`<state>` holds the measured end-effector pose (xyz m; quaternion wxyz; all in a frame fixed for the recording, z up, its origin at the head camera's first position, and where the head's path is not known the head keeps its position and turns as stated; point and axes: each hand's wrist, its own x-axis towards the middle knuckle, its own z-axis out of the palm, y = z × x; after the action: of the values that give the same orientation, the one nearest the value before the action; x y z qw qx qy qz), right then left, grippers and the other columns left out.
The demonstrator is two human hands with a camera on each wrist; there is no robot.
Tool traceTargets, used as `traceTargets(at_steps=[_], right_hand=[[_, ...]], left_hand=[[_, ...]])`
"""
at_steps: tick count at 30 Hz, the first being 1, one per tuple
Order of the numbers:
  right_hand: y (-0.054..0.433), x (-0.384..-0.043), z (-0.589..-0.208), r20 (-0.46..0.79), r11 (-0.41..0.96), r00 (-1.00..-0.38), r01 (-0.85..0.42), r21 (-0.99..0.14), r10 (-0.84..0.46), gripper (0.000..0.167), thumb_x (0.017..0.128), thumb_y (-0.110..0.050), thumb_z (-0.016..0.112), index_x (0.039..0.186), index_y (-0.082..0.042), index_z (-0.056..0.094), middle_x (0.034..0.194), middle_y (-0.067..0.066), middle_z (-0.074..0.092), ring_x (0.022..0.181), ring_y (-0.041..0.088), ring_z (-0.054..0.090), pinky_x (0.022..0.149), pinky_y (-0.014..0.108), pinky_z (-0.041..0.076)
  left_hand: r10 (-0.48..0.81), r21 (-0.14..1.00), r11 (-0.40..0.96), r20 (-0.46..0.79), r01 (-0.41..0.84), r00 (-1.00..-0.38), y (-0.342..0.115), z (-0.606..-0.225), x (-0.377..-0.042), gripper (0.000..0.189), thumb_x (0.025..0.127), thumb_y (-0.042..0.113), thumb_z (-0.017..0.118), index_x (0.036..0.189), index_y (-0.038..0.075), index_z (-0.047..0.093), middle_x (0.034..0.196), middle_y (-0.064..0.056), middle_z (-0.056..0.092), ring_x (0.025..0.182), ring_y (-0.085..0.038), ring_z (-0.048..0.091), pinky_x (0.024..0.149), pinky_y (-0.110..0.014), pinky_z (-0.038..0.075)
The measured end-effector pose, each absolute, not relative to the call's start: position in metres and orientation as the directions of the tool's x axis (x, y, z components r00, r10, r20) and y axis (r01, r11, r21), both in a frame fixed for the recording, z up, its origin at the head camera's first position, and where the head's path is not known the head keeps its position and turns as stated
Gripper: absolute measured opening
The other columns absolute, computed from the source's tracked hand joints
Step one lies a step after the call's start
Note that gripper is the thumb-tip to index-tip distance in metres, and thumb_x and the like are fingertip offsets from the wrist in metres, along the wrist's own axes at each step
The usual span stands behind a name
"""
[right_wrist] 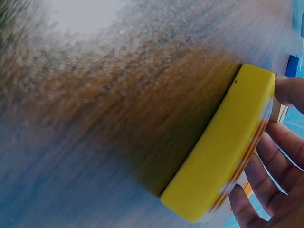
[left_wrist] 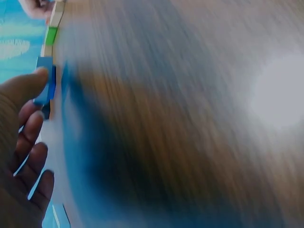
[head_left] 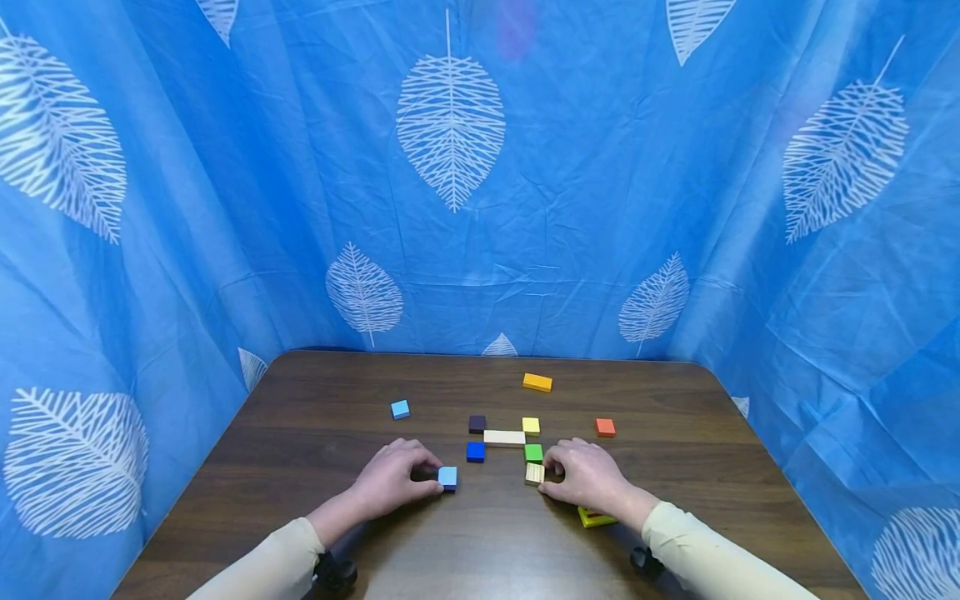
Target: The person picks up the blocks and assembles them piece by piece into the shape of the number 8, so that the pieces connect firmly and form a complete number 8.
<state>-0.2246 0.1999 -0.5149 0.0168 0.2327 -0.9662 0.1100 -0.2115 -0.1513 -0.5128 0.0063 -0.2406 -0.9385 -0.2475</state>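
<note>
Blue cloth [head_left: 450, 292] printed with white leaves hangs behind a dark wood counter [head_left: 292, 442]. Between the counter's middle and its near edge, the left hand [head_left: 396, 477] pinches a light blue block [head_left: 447, 478] by its left side, thumb nearer the body; that grip seems chosen to leave the top and right side free. Opposite it, the right hand [head_left: 588, 477] has thumb and fingers closed on a striped cream block [head_left: 534, 474] from the right, probably so the knuckles keep off the neighbouring pieces. This block is just on the near side of a green block [head_left: 533, 452]; whether they touch, I cannot tell.

Farther in, a white bar [head_left: 504, 438] lies between two pairs: a dark block [head_left: 477, 424] and blue block [head_left: 476, 452] leftward, a pale yellow block [head_left: 531, 426] and the green one rightward. Their even spacing looks deliberate. Beneath the right wrist sits a yellow slab [head_left: 596, 519], partly hidden. Scattered outward are a sky-blue piece [head_left: 401, 409] toward the left edge, a red piece [head_left: 605, 427] toward the right, and an orange piece [head_left: 537, 382] near the far edge, apparently set apart from the group.
</note>
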Motion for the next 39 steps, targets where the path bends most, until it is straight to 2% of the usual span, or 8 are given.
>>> traceTargets(at_steps=[13,39], right_hand=[[0.2,-0.225,-0.516,0.087,0.866,-0.89,-0.456,-0.205,-0.448,0.029,0.078,-0.045,0.085,0.091,-0.024,0.07,0.075,-0.015,0.048,0.072,0.008,0.044,0.064,0.03,0.039],[0.2,-0.224,-0.515,0.098,0.865,-0.889,-0.458,-0.203,-0.448,0.03,0.078,-0.044,0.085,0.092,-0.023,0.071,0.075,-0.015,0.049,0.073,0.008,0.044,0.065,0.031,0.04]], left_hand=[[0.397,0.458,0.789,0.13,0.411,-0.908,-0.108,-0.523,-0.213,0.028,0.082,0.043,0.085,0.096,0.021,0.076,0.085,0.014,0.058,0.082,-0.008,0.049,0.074,-0.033,0.043],[0.367,0.457,0.806,0.113,0.377,-0.923,-0.096,-0.524,-0.218,0.031,0.083,0.046,0.084,0.095,0.02,0.074,0.084,0.011,0.059,0.08,-0.01,0.049,0.073,-0.032,0.042]])
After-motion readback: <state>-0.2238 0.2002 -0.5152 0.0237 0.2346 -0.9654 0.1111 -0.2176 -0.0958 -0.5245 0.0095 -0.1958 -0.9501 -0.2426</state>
